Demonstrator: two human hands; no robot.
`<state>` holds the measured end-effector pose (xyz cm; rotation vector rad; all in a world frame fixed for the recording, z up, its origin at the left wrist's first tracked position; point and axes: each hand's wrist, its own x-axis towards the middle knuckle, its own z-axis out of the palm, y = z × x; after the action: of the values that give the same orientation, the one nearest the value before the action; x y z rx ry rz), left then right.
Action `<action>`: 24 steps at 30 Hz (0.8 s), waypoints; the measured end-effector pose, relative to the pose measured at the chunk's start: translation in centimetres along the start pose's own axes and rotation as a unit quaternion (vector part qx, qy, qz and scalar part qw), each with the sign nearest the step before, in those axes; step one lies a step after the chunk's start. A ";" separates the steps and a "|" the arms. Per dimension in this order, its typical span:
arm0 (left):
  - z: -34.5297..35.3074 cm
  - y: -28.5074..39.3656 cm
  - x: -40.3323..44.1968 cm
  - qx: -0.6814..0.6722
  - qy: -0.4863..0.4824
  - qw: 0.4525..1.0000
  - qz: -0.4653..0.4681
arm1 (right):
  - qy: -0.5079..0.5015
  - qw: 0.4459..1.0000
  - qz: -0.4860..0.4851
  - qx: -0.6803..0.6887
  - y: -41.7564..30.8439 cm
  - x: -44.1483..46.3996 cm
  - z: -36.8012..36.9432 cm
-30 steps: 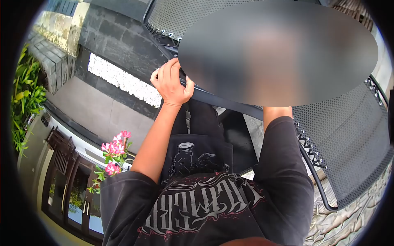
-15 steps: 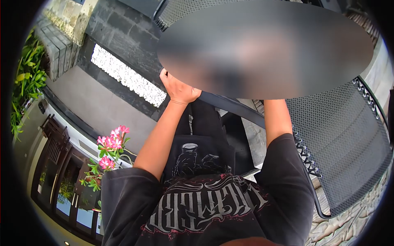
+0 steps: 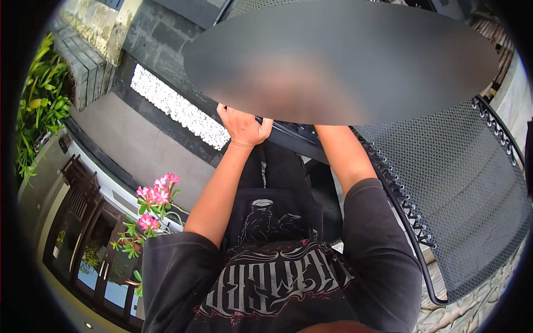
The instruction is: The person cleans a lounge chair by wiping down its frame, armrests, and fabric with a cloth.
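Note:
My left hand [image 3: 243,126] is closed around the end of a black armrest [image 3: 297,140], with the thumb on the near side and the fingertips partly lost under a large grey blur. The armrest appears to belong to a reclining chair with dark grey mesh fabric [image 3: 444,183], laced by cords to a black tube frame [image 3: 408,222]. My right forearm [image 3: 344,155] reaches over the armrest from the right. The blur hides my right hand entirely, so its fingers and anything in them do not show.
Pink flowers [image 3: 152,194] on a potted plant stand close to my left elbow. White pebbles [image 3: 175,105] fill a strip in the dark paving further left. Green leaves [image 3: 41,105] and a wooden-framed glass door [image 3: 91,261] lie at the far left.
My right forearm has swung left, toward my left hand, and now slants over the armrest. My left hand stays on the armrest's end. The view has shifted slightly.

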<state>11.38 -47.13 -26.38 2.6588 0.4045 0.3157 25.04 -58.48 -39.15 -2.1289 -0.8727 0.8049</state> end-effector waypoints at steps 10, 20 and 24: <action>0.0 0.0 0.1 0.000 -0.001 1.000 0.005 | 0.314 0.908 0.259 -0.100 8.2 -2.5 -9.6; -0.1 0.0 0.3 0.003 -0.017 1.000 0.012 | -0.057 0.979 0.094 0.172 2.3 -6.2 -0.3; -0.1 0.0 0.2 0.002 -0.021 1.000 0.014 | 0.186 0.968 0.164 0.052 6.8 -11.2 -6.2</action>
<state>11.57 -47.07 -26.27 2.6723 0.3564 0.2676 25.45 -72.91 -37.80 -2.2590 -0.2826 0.5638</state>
